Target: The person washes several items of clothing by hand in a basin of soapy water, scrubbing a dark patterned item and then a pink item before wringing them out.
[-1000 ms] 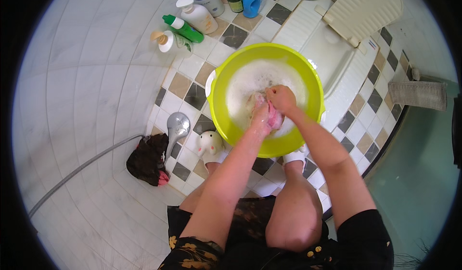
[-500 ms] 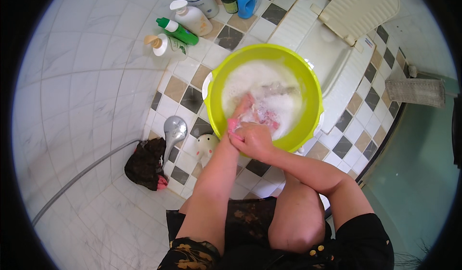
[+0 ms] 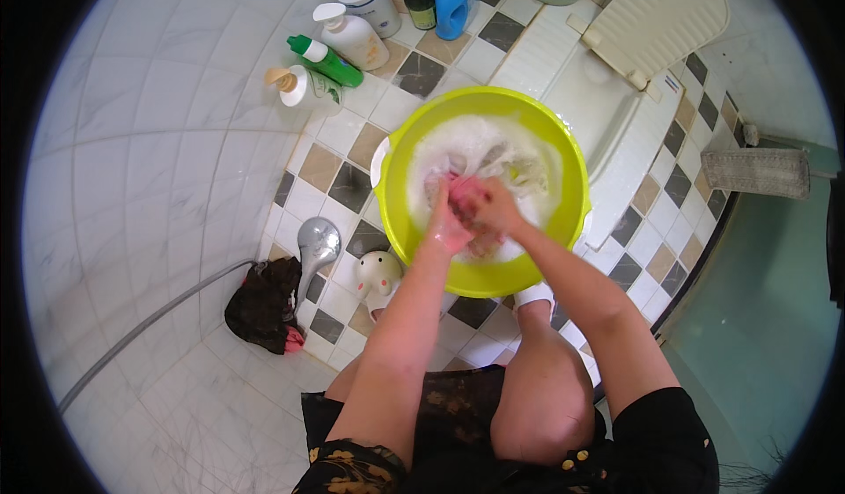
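Observation:
Both my hands are over the soapy water in a yellow-green basin (image 3: 576, 155). Between them is a wet pink cloth (image 3: 463, 191), bunched up, with part of it trailing down into the suds. My left hand (image 3: 447, 223) grips it from the left, its fingers partly hidden by the cloth. My right hand (image 3: 495, 206) is closed on the cloth from the right, somewhat blurred. Greyish-white wet fabric (image 3: 526, 173) floats in the foam just beyond my right hand.
Left of the basin lie a shower head (image 3: 319, 243) with its hose and a dark bundle of cloth (image 3: 264, 305). Several bottles, including a green bottle (image 3: 326, 61), stand along the wall. A cream washboard (image 3: 658, 23) rests at the far right, near a glass panel (image 3: 748, 318).
My right hand has moved off my left wrist to the cloth. The pink cloth, earlier around the left wrist, is now between both hands. The pale fabric in the suds has shifted.

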`<state>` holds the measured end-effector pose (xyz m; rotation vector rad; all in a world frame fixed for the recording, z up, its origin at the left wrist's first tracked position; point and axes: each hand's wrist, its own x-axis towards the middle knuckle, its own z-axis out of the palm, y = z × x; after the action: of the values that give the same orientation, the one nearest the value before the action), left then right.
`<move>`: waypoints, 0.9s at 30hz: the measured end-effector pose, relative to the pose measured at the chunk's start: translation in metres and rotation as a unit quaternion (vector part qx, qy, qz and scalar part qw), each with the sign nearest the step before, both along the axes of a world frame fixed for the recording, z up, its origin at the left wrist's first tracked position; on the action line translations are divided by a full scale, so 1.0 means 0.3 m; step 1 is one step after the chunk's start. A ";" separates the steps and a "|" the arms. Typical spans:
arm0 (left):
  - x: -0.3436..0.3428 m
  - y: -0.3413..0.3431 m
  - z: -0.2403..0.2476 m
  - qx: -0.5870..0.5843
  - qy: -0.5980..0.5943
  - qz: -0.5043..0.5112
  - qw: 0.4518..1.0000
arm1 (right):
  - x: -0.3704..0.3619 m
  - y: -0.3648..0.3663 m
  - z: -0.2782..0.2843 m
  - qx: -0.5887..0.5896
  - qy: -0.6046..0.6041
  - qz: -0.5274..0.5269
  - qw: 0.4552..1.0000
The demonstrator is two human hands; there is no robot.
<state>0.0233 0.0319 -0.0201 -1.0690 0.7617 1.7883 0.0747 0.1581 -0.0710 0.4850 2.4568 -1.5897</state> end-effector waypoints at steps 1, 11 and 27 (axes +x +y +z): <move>-0.004 -0.100 -0.061 0.038 0.065 0.020 0.997 | -0.021 -0.125 0.203 -0.061 0.049 0.027 0.997; 0.112 0.068 -0.061 0.031 0.120 -0.019 0.992 | -0.109 0.043 0.145 0.108 -0.150 0.020 0.983; 0.090 -0.041 -0.181 0.162 0.209 0.086 0.961 | 0.031 -0.209 0.435 0.097 0.086 0.106 0.986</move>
<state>0.0504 0.0197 -0.0744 -0.5588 0.6021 2.2347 0.0841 0.0954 0.0596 0.1088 2.7000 -1.3686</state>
